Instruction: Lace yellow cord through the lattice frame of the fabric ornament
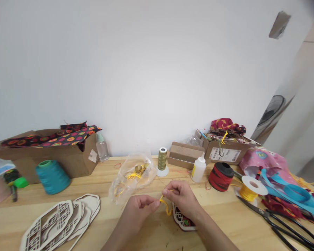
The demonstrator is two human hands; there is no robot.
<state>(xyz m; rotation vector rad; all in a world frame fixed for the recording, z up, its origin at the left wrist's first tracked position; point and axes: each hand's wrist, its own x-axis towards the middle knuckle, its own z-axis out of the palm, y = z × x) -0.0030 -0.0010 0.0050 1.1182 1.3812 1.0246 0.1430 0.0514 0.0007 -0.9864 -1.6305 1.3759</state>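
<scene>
Between my two hands runs a short yellow cord (168, 211), its loose part curling down below the fingertips. My left hand (142, 208) pinches it with thumb and forefinger. From the other side my right hand (182, 198) pinches the same cord, fingers curled. Under my right hand and wrist lies a wooden fretwork frame (184, 226) backed with dark patterned cloth; its right part is hidden by the arm. Just beyond the hands, a clear plastic bag (132, 174) holds yellow cord and small brass-coloured pieces.
Several cut wooden frames (54, 223) lie stacked at left, near a teal thread cone (52, 177). A glue bottle (199, 169), a red-and-black spool (221, 177), a yellow cord spool (248, 193) and black scissors (277, 219) are to the right. Cardboard boxes (81, 164) line the wall.
</scene>
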